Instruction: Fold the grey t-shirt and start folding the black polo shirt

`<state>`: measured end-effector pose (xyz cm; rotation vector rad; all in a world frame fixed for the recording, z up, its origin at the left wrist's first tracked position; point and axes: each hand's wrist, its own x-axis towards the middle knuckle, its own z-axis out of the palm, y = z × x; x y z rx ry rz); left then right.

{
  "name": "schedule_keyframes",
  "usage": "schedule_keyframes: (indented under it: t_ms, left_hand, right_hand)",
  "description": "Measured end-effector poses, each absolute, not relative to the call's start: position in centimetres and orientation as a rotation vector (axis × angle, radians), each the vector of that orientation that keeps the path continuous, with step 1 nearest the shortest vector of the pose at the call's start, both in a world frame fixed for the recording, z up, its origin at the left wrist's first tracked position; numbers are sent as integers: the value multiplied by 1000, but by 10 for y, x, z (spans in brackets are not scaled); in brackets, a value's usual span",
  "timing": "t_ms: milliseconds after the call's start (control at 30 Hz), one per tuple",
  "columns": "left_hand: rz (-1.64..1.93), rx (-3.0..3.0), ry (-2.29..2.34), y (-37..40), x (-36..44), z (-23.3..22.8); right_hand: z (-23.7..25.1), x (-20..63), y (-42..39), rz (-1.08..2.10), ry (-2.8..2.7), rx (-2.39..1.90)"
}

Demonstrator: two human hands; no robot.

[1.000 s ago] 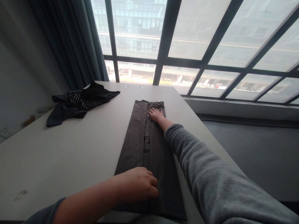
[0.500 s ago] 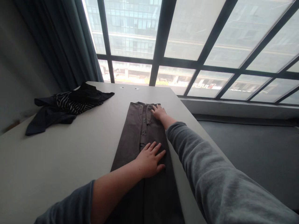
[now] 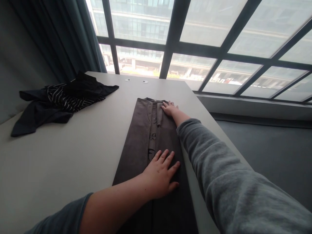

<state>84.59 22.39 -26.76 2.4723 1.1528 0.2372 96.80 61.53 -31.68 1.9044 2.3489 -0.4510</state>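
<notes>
Both hands lie open and flat, left hand (image 3: pixel 161 174) and right hand (image 3: pixel 170 109), on a folded grey garment (image 3: pixel 138 136) atop the desk (image 3: pixel 73 156).

Both hands are flat, palms down, fingers spread. Left hand (image 3: pixel 161 174) sits close in, forearm bare, coming from 7 o'clock, fingers aimed at 1 o'clock. Right hand (image 3: pixel 170 109) is stretched far out toward 12, arm nearly straight in a grey sleeve.
</notes>
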Motion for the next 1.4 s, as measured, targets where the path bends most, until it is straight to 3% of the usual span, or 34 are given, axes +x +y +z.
schedule_keyframes:
  t_ms: [200,500,733,933,1100,1400]
  left_hand:
    - [183,2515,1083,219,845,-264]
    - [125,2576,1101,215,849,-263]
    - [65,2741,733,209,829,-215]
    - [-32,2723,836,224,824,-198]
    - [-106,2651,943,222,815,-202]
    - [209,2536,1007,130,737,-220]
  right_hand:
    - [-302,964,567,-117,2721,1649]
    - [-292,989,404,-381,2838,1250]
    - [-269,1026,297,-569,2841,1115]
    - [-255,1043,201,-723,2895,1073]
    - [-242,1051,149,-844,2860,1050]
    - [-228,1077,101,-990,2966,957]
